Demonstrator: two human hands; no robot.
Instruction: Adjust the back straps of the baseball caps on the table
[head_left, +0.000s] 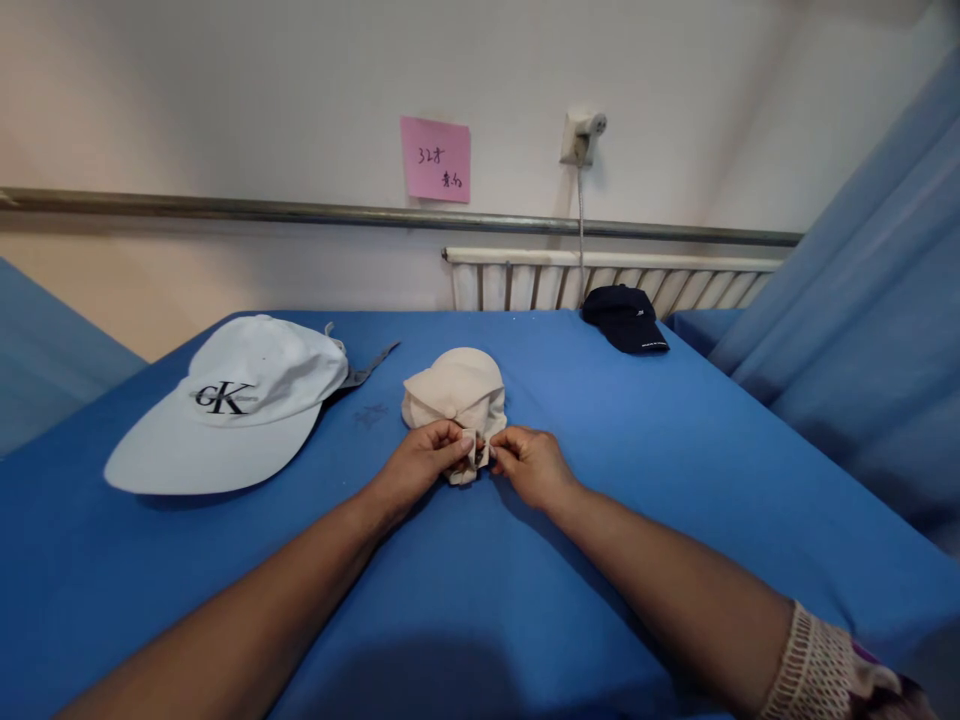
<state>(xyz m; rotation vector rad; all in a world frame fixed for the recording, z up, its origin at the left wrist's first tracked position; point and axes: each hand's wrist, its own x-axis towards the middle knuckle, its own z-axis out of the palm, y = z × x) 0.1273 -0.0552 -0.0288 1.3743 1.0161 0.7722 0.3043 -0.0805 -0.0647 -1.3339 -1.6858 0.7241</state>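
A beige baseball cap (456, 382) lies in the middle of the blue-covered table (442, 590), its strap side toward me and its brim pointing away. My left hand (426, 455) pinches one strap end of this cap between thumb and fingers. From the other side, my right hand (534, 465) is closed on the strap's other end, close to the left fingertips. Between the hands the strap ends hang near each other; whether they are joined I cannot tell. Part of the cap's back edge is hidden by my fingers.
A large white cap (259, 365) with black letters and a loose grey strap sits on the left. At the far right lies a small dark navy cap (626, 318). Behind stand a radiator (525, 285) and a wall rail (300, 210); a blue curtain (862, 290) hangs right.
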